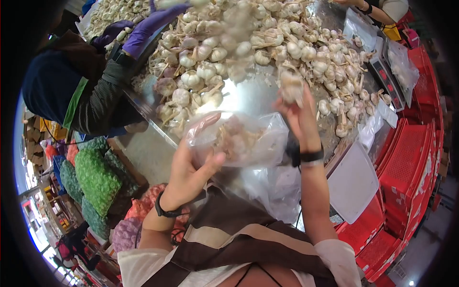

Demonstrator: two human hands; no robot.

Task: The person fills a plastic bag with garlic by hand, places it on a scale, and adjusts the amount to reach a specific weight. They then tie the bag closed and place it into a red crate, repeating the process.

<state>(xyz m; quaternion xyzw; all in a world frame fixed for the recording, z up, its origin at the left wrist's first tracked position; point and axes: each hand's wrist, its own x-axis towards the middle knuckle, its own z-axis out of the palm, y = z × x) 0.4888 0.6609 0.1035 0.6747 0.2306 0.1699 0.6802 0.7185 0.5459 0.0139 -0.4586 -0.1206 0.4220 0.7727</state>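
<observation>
Apron [220, 210]: dk brown w/ tan band, nearest.
Spare plastic [277, 189]: clear, crumpled, just beyond apron.
L hand [188, 168]: curled round L side of bag [273, 152], thumb & fingers gripping film.
Bag contents: garlic, hazy thru film.
R hand [300, 117]: pinching one bulb [291, 90] betw. thumb & fingers, beyond bag's far R corner, apart from it; bulb blurred.
Tray [354, 184]: whitish, tilted, R of R forearm.
Crates [404, 148]: red, stacked, R.
Table [256, 95]: shiny metal, bare patch past bag.
Heap [311, 48]: loose garlic, L, R & far of patch.
Scale [389, 83]: table's R side, red digits lit.
Sacks [95, 179]: green net, low L.
Co-worker [52, 91]: dk hood, purple gloves [143, 36], reaching toward far garlic.
</observation>
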